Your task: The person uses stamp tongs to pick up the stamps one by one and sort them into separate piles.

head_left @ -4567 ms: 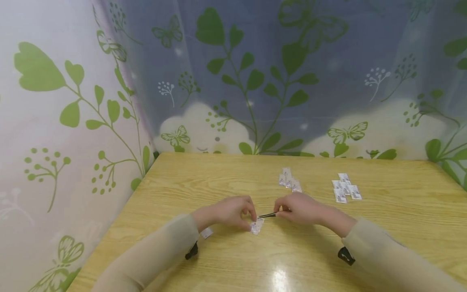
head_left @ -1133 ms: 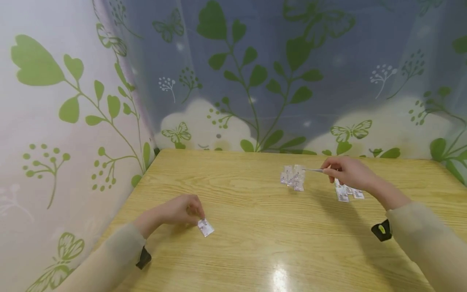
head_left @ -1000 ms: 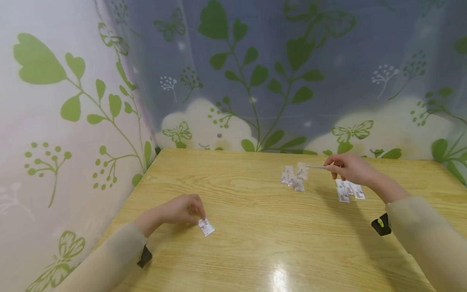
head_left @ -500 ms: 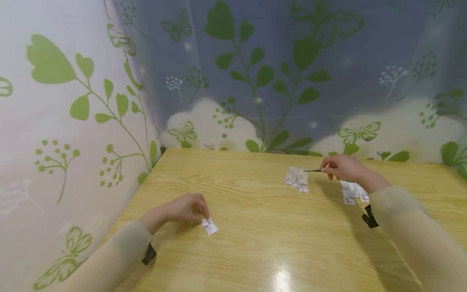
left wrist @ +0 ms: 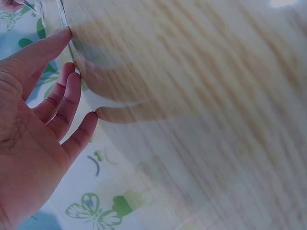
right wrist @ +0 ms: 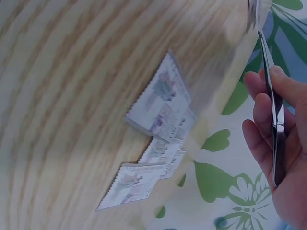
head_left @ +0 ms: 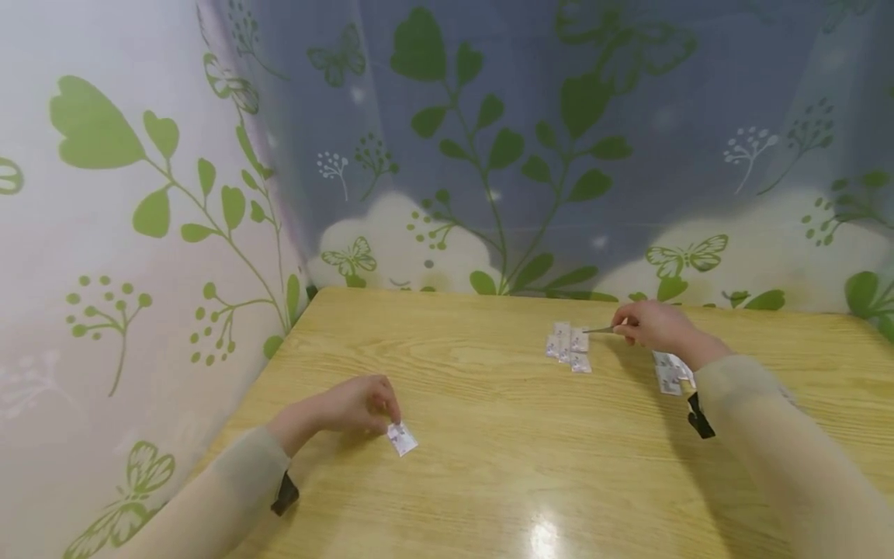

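Observation:
In the head view, my right hand (head_left: 649,322) holds tweezers (head_left: 598,330) between thumb and fingers. Their tips touch or hover at the edge of a small white printed sachet (head_left: 579,339), part of a cluster of several on the far middle of the table. The right wrist view shows the metal tweezers (right wrist: 274,110) along the fingers, with a sachet (right wrist: 254,12) by their tips, seen nearly edge-on. At the left, my left hand (head_left: 356,402) pinches the near corner of a single sachet (head_left: 402,439) lying on the table; its fingertips (left wrist: 67,32) meet the thin edge.
A second group of sachets (right wrist: 160,98) with zigzag edges lies flat and overlapping, partly hidden by the right forearm in the head view. The wooden table (head_left: 475,458) meets a patterned cloth (head_left: 503,155) at its back edge.
Earlier, both hands met over a sachet near the middle. The right hand has carried it by tweezers to the far cluster and lowered it; the left hand has shifted left to another sachet.

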The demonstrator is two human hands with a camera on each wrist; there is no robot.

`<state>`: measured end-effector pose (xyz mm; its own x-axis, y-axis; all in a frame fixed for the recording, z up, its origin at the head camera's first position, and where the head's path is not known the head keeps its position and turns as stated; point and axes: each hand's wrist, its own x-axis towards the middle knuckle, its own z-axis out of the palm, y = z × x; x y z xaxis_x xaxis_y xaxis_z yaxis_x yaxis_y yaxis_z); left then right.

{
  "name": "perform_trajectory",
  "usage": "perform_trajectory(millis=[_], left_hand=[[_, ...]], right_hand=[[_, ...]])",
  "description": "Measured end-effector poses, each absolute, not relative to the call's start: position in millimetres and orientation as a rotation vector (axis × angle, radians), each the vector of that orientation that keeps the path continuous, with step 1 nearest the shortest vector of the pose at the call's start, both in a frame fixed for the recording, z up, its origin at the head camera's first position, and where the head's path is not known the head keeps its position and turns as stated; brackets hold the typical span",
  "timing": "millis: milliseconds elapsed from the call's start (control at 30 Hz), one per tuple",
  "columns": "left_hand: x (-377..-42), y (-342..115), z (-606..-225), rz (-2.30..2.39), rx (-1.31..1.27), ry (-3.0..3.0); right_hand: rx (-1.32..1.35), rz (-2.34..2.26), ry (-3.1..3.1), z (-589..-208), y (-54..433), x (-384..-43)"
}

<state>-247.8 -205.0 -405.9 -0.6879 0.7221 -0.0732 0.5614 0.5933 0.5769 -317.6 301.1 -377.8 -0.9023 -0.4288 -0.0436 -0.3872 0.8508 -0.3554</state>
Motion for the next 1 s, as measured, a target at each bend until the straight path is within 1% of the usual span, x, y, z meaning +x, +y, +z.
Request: perform_trajectory(millis=[333, 500, 633, 767, 1000], left_hand=[[-249, -199, -402, 0.748, 1.049, 2.526], [-249, -200, -402, 0.744, 1.059, 2.520], [-247, -202, -405, 0.750, 1.051, 2.518], [-246, -204, -407, 0.751, 1.049, 2.526], [-246, -204, -407, 0.774, 1.039, 2.517]], right_hand=[[-0.609, -0.507, 2.930, -374, 311, -309], [-0.550, -0.536, 2.941, -368, 318, -300], [-0.552, -0.586, 2.963, -365, 317, -290], [-0.591, -0.687, 2.928, -364, 300, -276], [-0.750, -0.759, 2.859, -365, 250, -248]])
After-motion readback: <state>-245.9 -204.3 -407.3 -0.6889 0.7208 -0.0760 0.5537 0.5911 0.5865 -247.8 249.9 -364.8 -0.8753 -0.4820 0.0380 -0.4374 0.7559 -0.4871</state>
